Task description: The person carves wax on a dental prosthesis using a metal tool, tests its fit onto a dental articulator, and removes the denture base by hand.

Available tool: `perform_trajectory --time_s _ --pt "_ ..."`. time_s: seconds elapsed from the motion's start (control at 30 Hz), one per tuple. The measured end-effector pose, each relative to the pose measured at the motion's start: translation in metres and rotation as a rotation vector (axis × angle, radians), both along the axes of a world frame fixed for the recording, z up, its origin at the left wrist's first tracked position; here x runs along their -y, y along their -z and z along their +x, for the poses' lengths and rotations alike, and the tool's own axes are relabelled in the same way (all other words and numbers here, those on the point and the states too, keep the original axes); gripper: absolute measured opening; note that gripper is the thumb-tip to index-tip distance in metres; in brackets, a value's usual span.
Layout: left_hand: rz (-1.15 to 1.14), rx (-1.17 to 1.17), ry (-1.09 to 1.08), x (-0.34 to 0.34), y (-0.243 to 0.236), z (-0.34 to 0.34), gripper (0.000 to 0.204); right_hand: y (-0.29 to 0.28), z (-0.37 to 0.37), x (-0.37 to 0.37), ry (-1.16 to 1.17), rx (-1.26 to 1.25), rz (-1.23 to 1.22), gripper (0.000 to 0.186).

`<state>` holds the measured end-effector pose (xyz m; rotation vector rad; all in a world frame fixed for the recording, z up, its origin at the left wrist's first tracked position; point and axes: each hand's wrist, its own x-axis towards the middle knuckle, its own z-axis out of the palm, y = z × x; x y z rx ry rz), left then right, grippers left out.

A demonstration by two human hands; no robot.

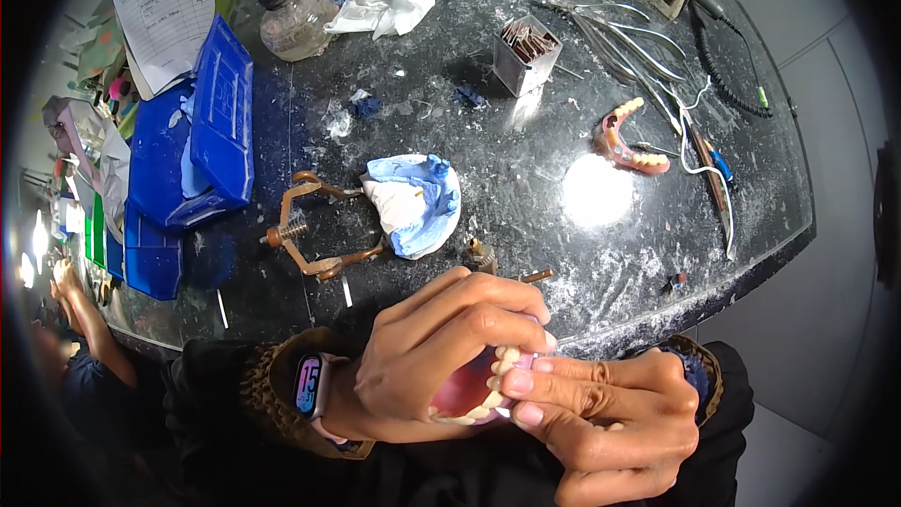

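Currently, the left hand (446, 347) grasps a denture (466, 383) with reddish base, while the right hand (615, 418) pinches its tooth row between thumb and finger, at the near edge of the black workbench (511, 164).

From my remote seat I see large stacked digits on the lit face of the watch (308, 385). The paper sheet (167, 23) carries a ruled table with small writing, too fine for me to read. I make out nothing else legible.
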<state>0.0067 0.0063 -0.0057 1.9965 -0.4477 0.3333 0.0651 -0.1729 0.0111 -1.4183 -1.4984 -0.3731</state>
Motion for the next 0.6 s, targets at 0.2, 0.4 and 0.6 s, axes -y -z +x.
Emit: perform_trajectory --time_s 0.2,0.4,0.6 --pt "-0.038 0.002 0.021 -0.001 0.001 0.002 0.034 0.004 0.014 -0.002 -0.228 -0.057 -0.029 0.034" --pt "-0.162 -0.129 -0.033 0.004 -0.006 -0.005 0.037 0.009 -0.004 0.007 -0.21 -0.476 -0.057 0.032" --pt "-0.088 -0.055 0.045 -0.001 0.001 0.0 0.048 0.026 -0.015 -0.002 -0.019 -0.222 0.221 0.029"
